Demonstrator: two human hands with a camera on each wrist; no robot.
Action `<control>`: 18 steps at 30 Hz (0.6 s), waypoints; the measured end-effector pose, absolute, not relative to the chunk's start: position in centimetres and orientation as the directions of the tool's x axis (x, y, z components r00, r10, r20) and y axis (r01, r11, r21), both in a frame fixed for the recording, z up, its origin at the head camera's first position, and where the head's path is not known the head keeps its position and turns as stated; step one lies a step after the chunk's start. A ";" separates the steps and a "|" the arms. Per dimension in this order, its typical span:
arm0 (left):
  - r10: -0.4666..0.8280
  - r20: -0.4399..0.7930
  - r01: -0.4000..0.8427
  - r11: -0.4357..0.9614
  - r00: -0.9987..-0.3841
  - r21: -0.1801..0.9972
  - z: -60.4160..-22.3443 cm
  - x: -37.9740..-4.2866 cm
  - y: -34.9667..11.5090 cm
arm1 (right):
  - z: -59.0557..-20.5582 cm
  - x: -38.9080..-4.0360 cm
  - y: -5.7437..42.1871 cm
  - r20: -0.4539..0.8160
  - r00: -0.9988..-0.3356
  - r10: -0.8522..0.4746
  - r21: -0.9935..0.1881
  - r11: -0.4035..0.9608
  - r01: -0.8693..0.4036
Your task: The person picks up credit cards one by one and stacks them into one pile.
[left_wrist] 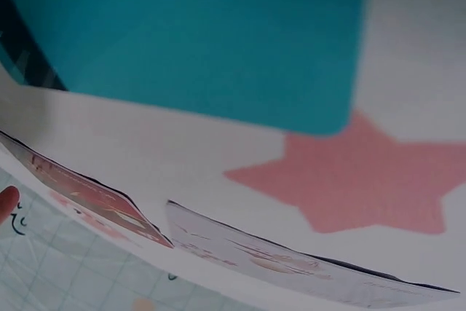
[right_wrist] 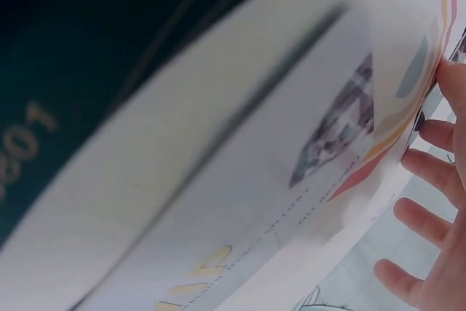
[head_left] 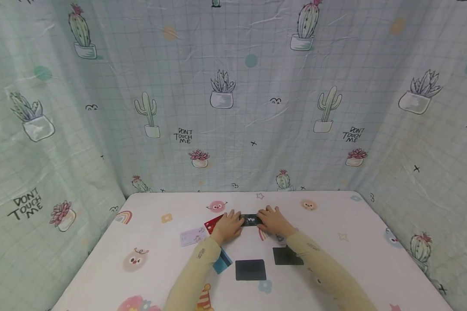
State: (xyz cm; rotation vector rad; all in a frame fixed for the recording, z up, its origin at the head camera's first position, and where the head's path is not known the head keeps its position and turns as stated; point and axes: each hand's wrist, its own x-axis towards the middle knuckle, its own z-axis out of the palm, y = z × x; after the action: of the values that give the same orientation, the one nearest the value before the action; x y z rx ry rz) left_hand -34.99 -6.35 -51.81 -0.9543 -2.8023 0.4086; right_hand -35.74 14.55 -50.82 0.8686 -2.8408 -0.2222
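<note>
A black card marked "Vip" (head_left: 251,220) lies toward the back of the table between both hands. My left hand (head_left: 228,226) holds its left end, thumb and index finger at the edges. At its right end is my right hand (head_left: 275,221), thumb and index finger on the card. The right wrist view catches that right hand (right_wrist: 440,187) with its outer fingers spread; the card there is a thin dark sliver. Only one fingertip (left_wrist: 7,202) of the left hand shows in the left wrist view. Partly beneath the left hand sits a red card (head_left: 213,223).
A lilac card (head_left: 192,236) and a blue card (head_left: 222,262) lie around the left forearm. Nearer are two black cards, one central (head_left: 251,270), one (head_left: 287,256) beside the right sleeve. A white card with a gem picture (right_wrist: 291,172) lies below the right wrist. Patterned curtains (head_left: 233,129) enclose the table.
</note>
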 end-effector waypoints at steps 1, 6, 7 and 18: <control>0.618 0.058 0.576 0.760 -0.784 -0.302 -51.8 -35.0 -6.4 | -50.8 -35.8 14.5 0.113 -0.816 -0.567 0.186 0.819 -0.543; 0.620 0.044 0.585 0.759 -0.783 -0.286 -51.7 -35.0 -6.4 | -51.0 -35.9 14.3 0.116 -0.804 -0.583 0.189 0.807 -0.559; 0.620 0.038 0.587 0.760 -0.784 -0.279 -51.6 -35.0 -6.4 | -51.0 -35.9 14.3 0.118 -0.801 -0.587 0.189 0.805 -0.562; 0.671 0.080 0.642 0.733 -0.738 -0.226 -51.7 -35.0 -6.8 | -50.8 -35.4 13.9 0.121 -0.781 -0.613 0.229 0.783 -0.578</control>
State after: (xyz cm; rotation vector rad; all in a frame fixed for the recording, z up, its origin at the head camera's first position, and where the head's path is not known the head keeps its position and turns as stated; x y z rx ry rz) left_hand -35.03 -6.81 -51.71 -1.0593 -2.7776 0.2758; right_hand -35.44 13.94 -50.84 0.9399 -2.7858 -0.2669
